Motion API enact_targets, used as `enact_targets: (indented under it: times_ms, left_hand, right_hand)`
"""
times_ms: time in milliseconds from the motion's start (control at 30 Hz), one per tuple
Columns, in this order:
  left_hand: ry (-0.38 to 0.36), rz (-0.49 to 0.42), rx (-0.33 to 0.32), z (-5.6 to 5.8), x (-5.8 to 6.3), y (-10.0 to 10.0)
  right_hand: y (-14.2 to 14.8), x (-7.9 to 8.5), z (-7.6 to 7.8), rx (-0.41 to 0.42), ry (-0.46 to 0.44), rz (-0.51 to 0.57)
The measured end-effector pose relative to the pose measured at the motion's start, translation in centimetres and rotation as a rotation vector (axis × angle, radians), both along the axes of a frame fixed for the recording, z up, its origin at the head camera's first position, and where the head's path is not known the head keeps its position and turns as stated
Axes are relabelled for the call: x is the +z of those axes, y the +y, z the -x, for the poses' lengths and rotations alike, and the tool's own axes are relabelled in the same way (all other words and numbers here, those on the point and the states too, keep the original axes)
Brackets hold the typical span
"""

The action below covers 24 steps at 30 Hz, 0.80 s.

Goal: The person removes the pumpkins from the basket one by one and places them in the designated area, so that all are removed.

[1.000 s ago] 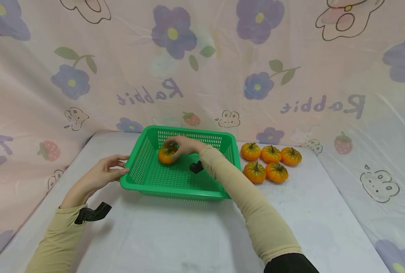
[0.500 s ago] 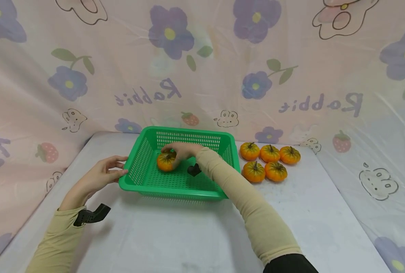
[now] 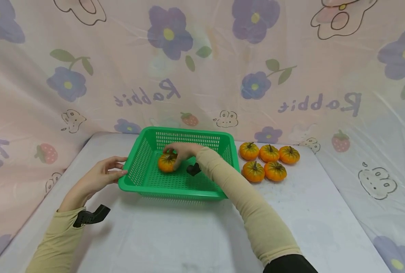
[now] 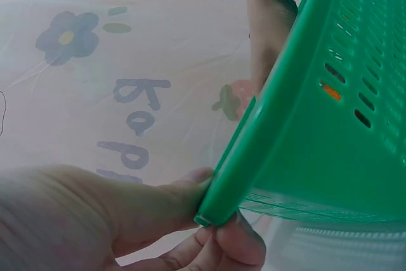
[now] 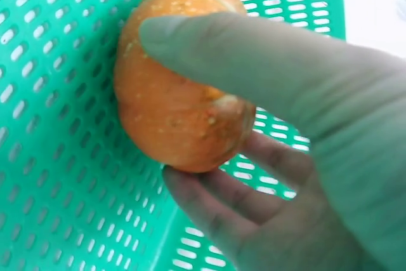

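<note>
A green plastic basket (image 3: 175, 193) with slotted walls stands on the table. Its left rim is pinched between the thumb and fingers of my left hand (image 3: 101, 178); the left wrist view shows the thumb (image 4: 158, 207) on one side of the rim and fingertips on the other. Inside the basket, toward its left side, my right hand (image 3: 185, 150) grips a small orange pumpkin (image 3: 166, 163). In the right wrist view the thumb lies across the pumpkin (image 5: 171, 106) and the fingers curl against its other side.
Several small orange pumpkins (image 3: 253, 171) sit in two rows on the white table (image 3: 175, 235), just right of the basket. A printed curtain (image 3: 202, 68) with flowers and rabbits hangs behind and at the sides.
The right hand and its pumpkin have shifted slightly toward the front of the basket. The left hand stays on the rim, and the head view has drifted a little.
</note>
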<state>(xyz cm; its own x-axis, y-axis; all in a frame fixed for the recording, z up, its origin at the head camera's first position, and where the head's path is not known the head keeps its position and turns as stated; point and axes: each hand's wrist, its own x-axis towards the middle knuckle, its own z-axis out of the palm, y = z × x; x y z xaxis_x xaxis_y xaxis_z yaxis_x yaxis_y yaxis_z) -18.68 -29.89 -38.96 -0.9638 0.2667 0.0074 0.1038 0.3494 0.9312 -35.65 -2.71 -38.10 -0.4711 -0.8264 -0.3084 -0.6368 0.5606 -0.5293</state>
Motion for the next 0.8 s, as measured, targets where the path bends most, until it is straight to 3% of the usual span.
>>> enact_targets:
  times_ms: [200,800]
  left_hand:
    - [0.001,0.009,-0.010,0.1,0.1,0.3]
    - [-0.006,0.013,-0.002,-0.4,0.3,0.1]
  right_hand:
    - [1.6,1.4,0.0,-0.035,-0.006,0.000]
    - [9.0,8.7,-0.4,-0.106,0.047,0.087]
